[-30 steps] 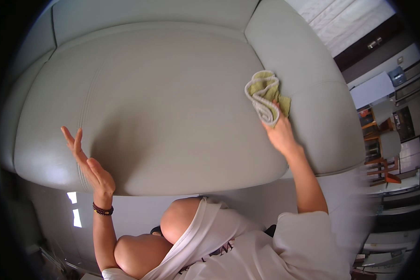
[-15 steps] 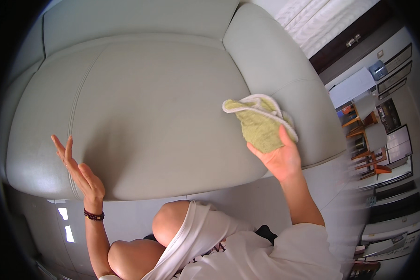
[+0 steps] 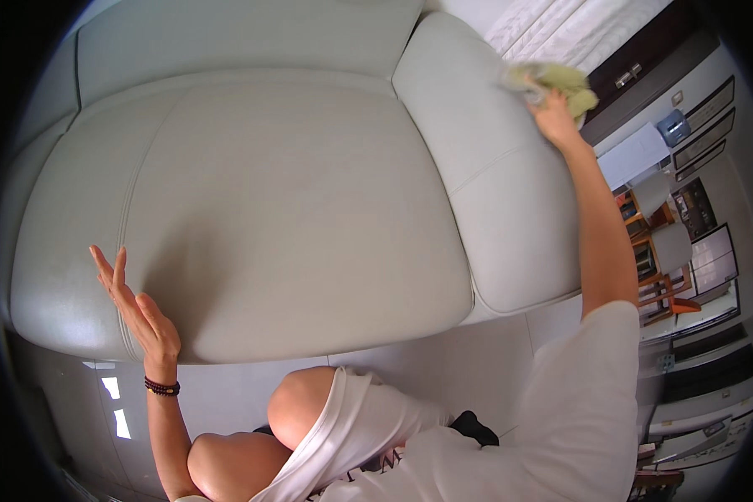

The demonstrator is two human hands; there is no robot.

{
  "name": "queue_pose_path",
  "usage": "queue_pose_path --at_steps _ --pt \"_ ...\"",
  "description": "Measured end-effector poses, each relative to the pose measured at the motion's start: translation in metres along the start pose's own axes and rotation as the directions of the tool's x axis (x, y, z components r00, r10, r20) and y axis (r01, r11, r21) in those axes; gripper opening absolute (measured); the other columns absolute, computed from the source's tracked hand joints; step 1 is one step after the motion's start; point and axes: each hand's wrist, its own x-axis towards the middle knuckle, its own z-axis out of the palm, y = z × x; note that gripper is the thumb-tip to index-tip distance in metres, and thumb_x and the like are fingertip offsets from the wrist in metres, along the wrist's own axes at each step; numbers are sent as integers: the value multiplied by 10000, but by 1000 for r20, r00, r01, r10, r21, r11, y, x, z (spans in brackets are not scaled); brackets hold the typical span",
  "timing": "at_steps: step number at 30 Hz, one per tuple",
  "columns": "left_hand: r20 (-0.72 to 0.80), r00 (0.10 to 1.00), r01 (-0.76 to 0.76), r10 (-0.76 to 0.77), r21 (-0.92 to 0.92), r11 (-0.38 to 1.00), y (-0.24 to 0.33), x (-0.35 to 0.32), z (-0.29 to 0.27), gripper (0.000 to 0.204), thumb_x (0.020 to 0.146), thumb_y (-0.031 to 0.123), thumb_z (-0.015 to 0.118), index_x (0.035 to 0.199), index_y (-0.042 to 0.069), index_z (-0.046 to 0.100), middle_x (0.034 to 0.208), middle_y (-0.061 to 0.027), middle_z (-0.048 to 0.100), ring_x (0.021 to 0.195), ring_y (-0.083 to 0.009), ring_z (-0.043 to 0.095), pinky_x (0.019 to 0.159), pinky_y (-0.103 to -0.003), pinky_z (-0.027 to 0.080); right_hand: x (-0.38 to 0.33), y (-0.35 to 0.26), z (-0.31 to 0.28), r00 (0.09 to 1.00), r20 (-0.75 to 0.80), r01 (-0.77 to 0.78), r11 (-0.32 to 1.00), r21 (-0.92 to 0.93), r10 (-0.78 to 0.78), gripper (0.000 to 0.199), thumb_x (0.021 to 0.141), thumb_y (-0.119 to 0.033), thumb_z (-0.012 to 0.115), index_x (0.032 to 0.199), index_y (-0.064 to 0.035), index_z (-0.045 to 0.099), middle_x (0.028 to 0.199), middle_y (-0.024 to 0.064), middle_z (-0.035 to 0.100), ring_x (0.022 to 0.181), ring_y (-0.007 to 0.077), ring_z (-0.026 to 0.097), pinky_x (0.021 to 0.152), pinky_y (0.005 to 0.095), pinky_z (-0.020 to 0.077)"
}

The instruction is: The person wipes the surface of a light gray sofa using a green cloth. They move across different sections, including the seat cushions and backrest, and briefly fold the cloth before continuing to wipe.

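A pale grey leather sofa fills the view, with a wide seat cushion and a padded armrest on the right. My right hand is stretched out to the far end of that armrest and grips a crumpled yellow-green cloth pressed on its top. My left hand is flat and open, fingers together, resting against the front left edge of the seat cushion. A dark bead bracelet circles my left wrist.
The sofa backrest runs along the top. Glossy pale floor tiles lie below the sofa, where my bent knee shows. To the right stand a dark cabinet, wooden chairs and shelving.
My right hand has carried the cloth from the inner side of the armrest up and outward to its far end. The left hand stays on the cushion's front edge.
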Motion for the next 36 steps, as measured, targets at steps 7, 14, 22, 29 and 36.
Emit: queue_pose_path --at_steps 7,14,22,29,36 --pt "5 1000 4 -4 24 1000 -3 -2 -3 573 984 491 217 1368 109 401 1523 -137 199 1400 -341 186 1123 -521 113 -49 -11 -7 919 392 -19 984 177 -52 602 864 -197 553 1397 -392 353 1390 355 282 1301 494 281 1086 459 279" --pt "-16 1000 -16 16 -3 1000 -8 -4 -2 567 986 478 197 1358 112 418 1520 -134 205 1402 -325 192 1126 -543 69 -180 -50 -76 969 237 65 998 11 -66 687 753 7 552 1372 -264 430 1406 332 289 1314 461 288 1032 464 341" --pt "3 1000 -11 11 -11 1000 -2 -1 -3 569 987 478 195 1343 103 432 1521 -142 199 1400 -327 198 1126 -534 84 -269 -108 -91 967 235 158 957 -244 -100 704 738 26 557 1378 -238 426 1397 268 360 1310 404 339 967 520 366" --pt "13 1000 -8 8 5 1000 -3 0 -5 590 988 465 208 1328 38 433 1523 -169 173 1407 -335 173 1121 -529 88 -302 -158 -35 956 195 161 946 280 -221 656 796 -9 566 1410 -136 374 1366 253 408 1287 409 359 1046 539 260" --pt "51 998 -33 32 16 999 -3 -1 -7 590 991 447 229 1295 -10 445 1517 -197 168 1405 -358 162 1115 -532 86 -313 -192 26 991 90 -134 645 752 101 582 905 -65 533 1435 -48 293 1420 196 371 1343 348 296 1109 439 193"
